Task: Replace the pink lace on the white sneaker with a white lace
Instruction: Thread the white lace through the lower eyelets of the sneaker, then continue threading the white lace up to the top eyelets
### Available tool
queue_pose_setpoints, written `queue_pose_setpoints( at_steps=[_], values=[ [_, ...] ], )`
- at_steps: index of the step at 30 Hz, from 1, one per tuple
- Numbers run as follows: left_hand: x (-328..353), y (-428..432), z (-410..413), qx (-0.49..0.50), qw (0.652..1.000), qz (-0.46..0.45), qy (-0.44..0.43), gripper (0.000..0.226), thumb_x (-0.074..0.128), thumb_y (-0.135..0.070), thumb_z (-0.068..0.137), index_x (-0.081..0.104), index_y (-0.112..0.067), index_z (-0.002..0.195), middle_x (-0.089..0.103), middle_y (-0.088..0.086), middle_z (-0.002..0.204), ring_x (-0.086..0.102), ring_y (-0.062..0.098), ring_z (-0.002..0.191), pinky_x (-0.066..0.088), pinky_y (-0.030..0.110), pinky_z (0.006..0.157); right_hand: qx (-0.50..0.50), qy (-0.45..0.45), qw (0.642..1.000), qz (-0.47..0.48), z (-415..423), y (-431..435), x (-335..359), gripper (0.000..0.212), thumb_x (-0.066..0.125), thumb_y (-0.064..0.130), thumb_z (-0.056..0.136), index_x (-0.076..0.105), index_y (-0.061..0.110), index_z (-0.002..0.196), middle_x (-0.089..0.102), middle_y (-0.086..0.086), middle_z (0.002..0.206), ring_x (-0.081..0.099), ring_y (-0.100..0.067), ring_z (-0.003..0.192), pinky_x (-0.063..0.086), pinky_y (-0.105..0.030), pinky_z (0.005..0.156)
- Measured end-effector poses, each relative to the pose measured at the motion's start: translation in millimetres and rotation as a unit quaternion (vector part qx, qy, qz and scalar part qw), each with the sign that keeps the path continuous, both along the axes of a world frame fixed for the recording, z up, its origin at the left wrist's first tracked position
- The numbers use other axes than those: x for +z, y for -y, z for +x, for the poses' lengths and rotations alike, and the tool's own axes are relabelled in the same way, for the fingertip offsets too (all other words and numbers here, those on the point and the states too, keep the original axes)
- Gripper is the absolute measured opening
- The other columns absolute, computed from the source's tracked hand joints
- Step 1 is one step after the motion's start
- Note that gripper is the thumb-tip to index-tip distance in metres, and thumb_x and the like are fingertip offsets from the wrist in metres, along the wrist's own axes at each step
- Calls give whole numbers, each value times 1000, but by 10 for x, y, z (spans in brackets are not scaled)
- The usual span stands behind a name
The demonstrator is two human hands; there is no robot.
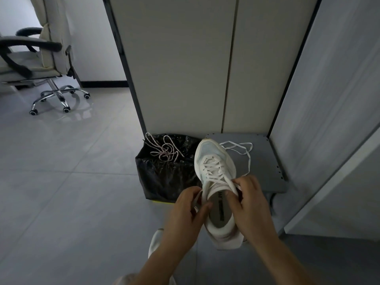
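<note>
One cream padded office chair [47,48] on chrome castors, far left, on glossy grey floor tiles [72,161].

Crumpled black plastic bag [164,177] at mid-frame, against a tall panel. Pink-flecked cord lace [164,151] lies tangled on top of it, fully out of the shoe. Removal step judged done.

Second white shoe [156,241] is partly visible low down, beside the left forearm.

Left hand [185,210]: fingers curled, pinching a strand of the flat white cotton lace [213,171] at the left side of the collar.

White mesh sneaker [216,182] is held tilted between both hands, toe pointing away, heel towards the wearer. White lace is crossed through the visible eyelet rows up to the collar. Threading judged nearly complete; left to do are the last eyelets, evening the ends and tying.

Insole carries black print, too small and angled to read. No brand is legible.

Right hand [248,202]: thumb inside the opening, fingers wrapped around the collar's right side, clasping the sneaker; lace passes beneath them.

Loose white tail loops across the grey flat platform [265,177] at right.
</note>
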State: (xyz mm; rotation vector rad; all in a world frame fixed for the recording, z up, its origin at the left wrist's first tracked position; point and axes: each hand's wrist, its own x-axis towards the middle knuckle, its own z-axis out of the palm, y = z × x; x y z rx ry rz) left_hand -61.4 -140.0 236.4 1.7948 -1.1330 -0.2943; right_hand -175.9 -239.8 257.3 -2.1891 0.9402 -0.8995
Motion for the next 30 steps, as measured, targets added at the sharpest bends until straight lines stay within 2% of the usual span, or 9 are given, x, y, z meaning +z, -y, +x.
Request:
queue_pose_setpoints(
  at_steps=[7,10,14,16,19,21,25,28,30],
  values=[
    [-28,-36,-130,15,997,50,-56,43,66,-50,77,40,-36,109,63,-15,97,61,0,85,51,20,73,24,-10,1000,-10,-91,-101,-23,14,58,10,87,53,9,100,42,10,97,50,1,69,42,-9,60],
    [64,-62,-164,-24,992,19,-123,35,58,-52,81,45,-31,106,63,-10,85,60,3,64,50,21,59,16,-4,1000,-4,-173,-82,-15,12,57,9,88,52,8,99,41,10,96,48,3,69,39,-4,64],
    [70,0,-83,-17,969,20,-245,18,46,-28,92,49,-14,103,59,7,78,53,17,49,41,26,42,-35,11,999,23,-281,156,39,10,55,12,90,52,10,99,38,15,89,46,1,69,38,-7,58],
    [-36,162,56,15,974,84,-210,13,49,-21,95,49,-10,101,59,8,79,57,19,55,46,32,49,-60,18,997,39,-293,385,54,12,54,15,91,53,9,102,43,7,94,46,-3,70,35,-11,55],
    [-188,616,270,32,977,199,-72,20,55,-22,91,46,-15,107,55,9,99,57,22,79,49,35,71,-97,23,993,58,-289,790,-13,19,53,18,92,54,9,109,50,-4,102,51,-11,76,36,-14,59],
    [-204,992,365,24,975,219,11,31,55,-21,91,44,-16,120,45,9,119,54,24,98,43,32,82,-124,22,990,68,-266,1004,-93,22,53,20,92,54,11,112,52,-6,106,54,-16,83,41,-21,65],
    [-213,1663,465,-18,970,217,106,60,59,-24,89,30,-18,141,27,9,145,38,28,128,35,35,102,-171,0,984,57,-240,1226,-141,25,50,23,93,54,11,115,41,1,105,48,-11,81,35,-15,60],
    [-435,2010,580,-79,936,292,180,72,65,-31,83,26,-25,143,23,8,148,25,32,135,29,40,109,-197,-30,978,63,-175,1386,-144,29,51,25,93,57,13,119,47,-6,112,49,-15,89,42,-24,72],
    [-572,2103,628,-98,891,353,269,56,58,-31,86,36,-22,137,37,10,138,35,34,128,32,40,106,-214,-57,973,68,-132,1472,-211,28,51,25,93,59,13,118,51,-9,112,53,-21,92,46,-31,77]
  ],
)
